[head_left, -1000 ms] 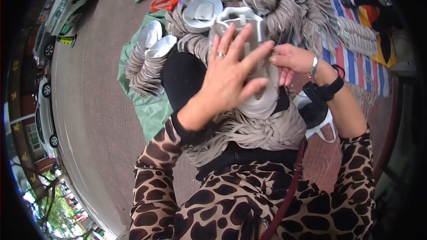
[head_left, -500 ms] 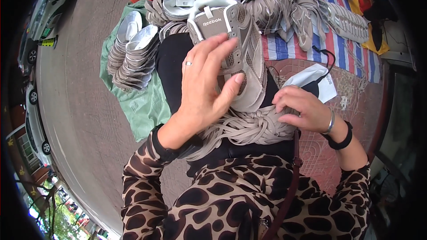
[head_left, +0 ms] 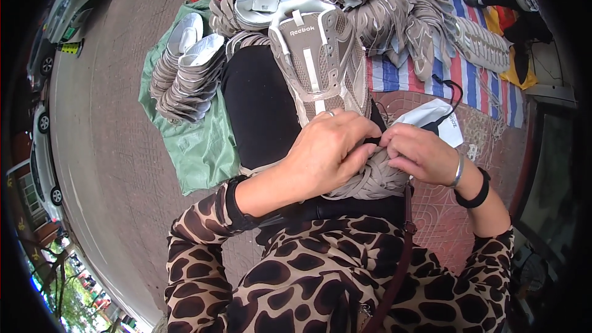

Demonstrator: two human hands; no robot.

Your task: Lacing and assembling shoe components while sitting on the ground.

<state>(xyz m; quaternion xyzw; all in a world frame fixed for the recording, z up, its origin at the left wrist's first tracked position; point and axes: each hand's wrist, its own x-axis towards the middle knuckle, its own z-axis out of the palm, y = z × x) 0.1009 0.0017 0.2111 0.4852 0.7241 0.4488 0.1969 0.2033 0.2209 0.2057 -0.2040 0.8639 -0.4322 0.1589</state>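
Observation:
A taupe and white shoe upper [head_left: 316, 55] lies along my lap, its opening away from me and its toe toward my hands. Just past that toe, a tangled bundle of flat beige shoelaces [head_left: 376, 182] rests on my lap. My left hand [head_left: 330, 157] reaches across the laces, a ring on one finger, thumb and fingers drawn together. My right hand [head_left: 422, 154] is pinched over the bundle's right end, its fingertips meeting the left ones. Whatever is between the fingers is too small or hidden to make out.
Stacked shoe uppers [head_left: 188, 77] lie on a green sheet [head_left: 203, 160] at left. More piled uppers [head_left: 376, 18] cover a striped tarp [head_left: 447, 77] ahead. A white bag-like piece with a black cord [head_left: 425, 114] lies right of my lap. Parked cars [head_left: 77, 0] line the far left.
My left hand has moved off the shoe upper, down and right to my right hand, and its spread fingers have closed. The upper now shows its tongue face-on. My right hand has stayed nearly still.

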